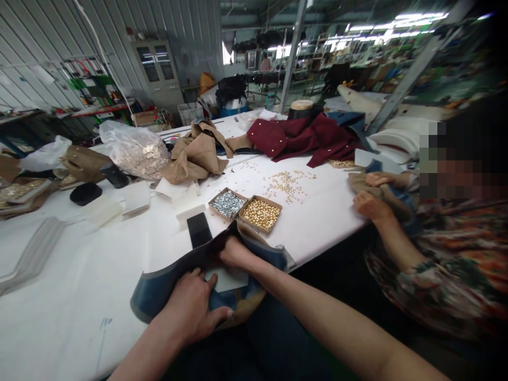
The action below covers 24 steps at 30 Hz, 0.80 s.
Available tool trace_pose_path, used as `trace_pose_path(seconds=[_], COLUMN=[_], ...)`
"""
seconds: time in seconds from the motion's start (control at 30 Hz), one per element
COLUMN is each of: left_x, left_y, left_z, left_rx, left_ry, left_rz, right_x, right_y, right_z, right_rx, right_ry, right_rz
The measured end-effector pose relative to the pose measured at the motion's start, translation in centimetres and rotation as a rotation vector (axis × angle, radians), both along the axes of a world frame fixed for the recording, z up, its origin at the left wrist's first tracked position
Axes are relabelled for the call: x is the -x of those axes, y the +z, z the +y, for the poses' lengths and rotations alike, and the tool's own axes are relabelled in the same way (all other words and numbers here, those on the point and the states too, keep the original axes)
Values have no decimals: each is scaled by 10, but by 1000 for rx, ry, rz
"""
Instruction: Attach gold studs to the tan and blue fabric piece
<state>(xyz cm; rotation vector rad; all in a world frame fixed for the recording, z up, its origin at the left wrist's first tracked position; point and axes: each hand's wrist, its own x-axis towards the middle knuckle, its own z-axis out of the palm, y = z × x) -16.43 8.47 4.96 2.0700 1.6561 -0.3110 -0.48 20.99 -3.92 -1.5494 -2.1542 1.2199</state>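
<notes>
A leather-like piece with a blue inner side and a brown outer side lies folded open at the table edge in front of me. Across its inner side rests my left hand, thumb and fingers apart, beside a white card lying in the fold. My right hand reaches into the dark fold, its fingers hidden inside. Just beyond stand a small box of silver metal fittings and a box of gold metal fittings. A black block lies left of them.
Loose gold fittings are scattered farther back. Brown pieces, maroon pieces and a clear plastic bag line the table's far side. At right, a co-worker's hands hold another brown piece.
</notes>
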Motion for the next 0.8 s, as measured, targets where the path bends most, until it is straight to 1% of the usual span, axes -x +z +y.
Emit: trace_pose_path(seconds=[0.07,0.13,0.23,0.3,0.4,0.5,0.57,0.63,0.67,0.7,0.77,0.8], left_x=[0,-2,-8,-9,-2,9,12,9,7,4,-1,-3], left_y=[0,3,9,11,11,12,17,27,33,39,53,58], left_z=[-1,-2,-2,-1,3,6,7,7,7,8,14,18], left_rx=[-3,7,44,61,57,63,106,134,118,69,-128,-249], left_ry=[-3,-2,42,58,21,-61,-86,-55,-25,1,15,9], left_rz=[-17,-27,-34,-40,-67,-105,-167,-260,-307,-343,-335,-276], right_x=[7,12,15,13,11,13,15,17,18,19,21,22], right_y=[5,9,13,11,6,2,0,-2,-4,-6,-10,-11], right_z=[-7,-17,-29,-32,-28,-20,-15,-10,-7,-4,1,3], right_rx=[-8,-35,-74,-77,-30,10,11,13,18,23,12,-6], right_ry=[-55,-83,-79,-67,-30,-26,-43,-52,-50,-47,-51,-62], right_rz=[-12,14,93,129,166,172,149,113,90,65,17,0])
